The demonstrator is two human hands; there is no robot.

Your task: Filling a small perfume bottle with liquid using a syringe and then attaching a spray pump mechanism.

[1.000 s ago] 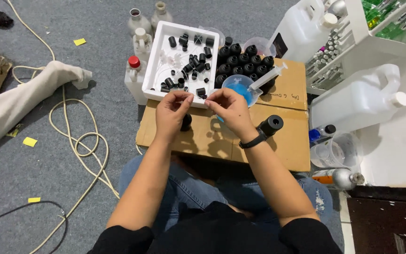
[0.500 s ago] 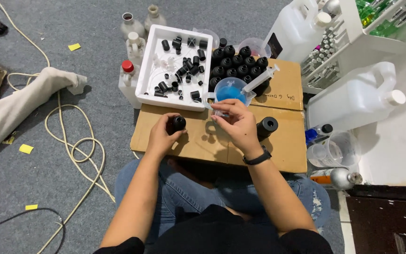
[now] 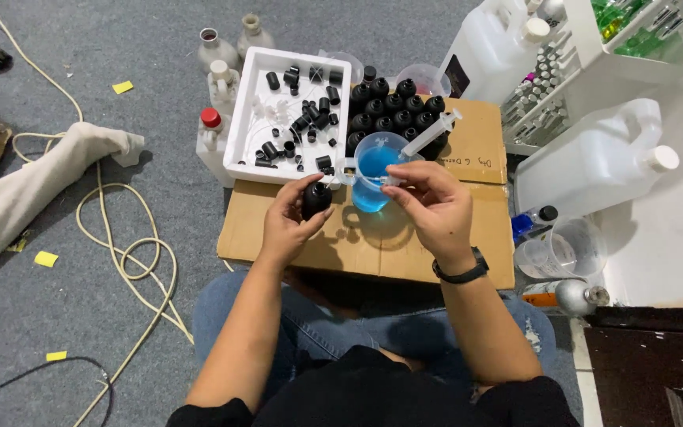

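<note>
We see a grey carpeted floor (image 3: 104, 79) with a flattened cardboard box (image 3: 468, 245) lying on it as a work surface, just in front of the person's knees. To the right stand two big white jerrycans (image 3: 594, 162), and a pale cable (image 3: 132, 261) loops across the carpet on the left. At the far edge of the cardboard sits a white foam tray (image 3: 248, 119) scattered with small black caps, and just beside it a cluster of black bottles (image 3: 395, 107) stands upright. In front of those stands a clear measuring cup (image 3: 371, 178) holding blue liquid, with a syringe (image 3: 432, 132) leaning in it.

Our left hand (image 3: 290, 217) is wrapped around a small black bottle (image 3: 315, 198), held upright just above the cardboard, beside the cup. Our right hand (image 3: 430, 207), a black band on its wrist, pinches thumb and forefinger on something small and pale near the cup's rim; what it is we cannot tell.
</note>
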